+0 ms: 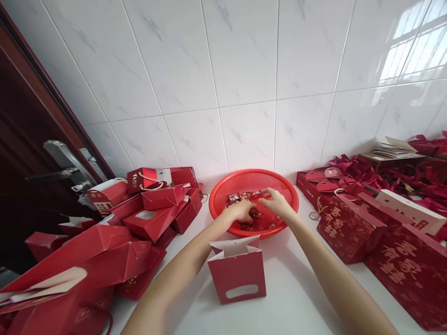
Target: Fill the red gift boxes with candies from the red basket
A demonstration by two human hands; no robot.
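Observation:
A red plastic colander basket [218,195] stands against the wall, with small shiny wrapped candies [233,199] in it. Both my hands reach inside. My left hand [244,211] is closed at the candies, its fingers curled round a dark red wrapped piece partly hidden by them. My right hand [274,203] is open over the basket's right side, fingers bent and apart, nothing visible between them. Between my forearms, in front of the basket, a red paper gift box [237,274] stands upright with its top open and a white oval on its front.
Red cardboard boxes [150,221] lie heaped on the left, near a dark door with a metal handle [66,158]. To the right stand red gift boxes with gold characters [352,228], dark red ribbons [363,170] and a stack of cards [394,148]. A tiled wall [244,135] rises behind.

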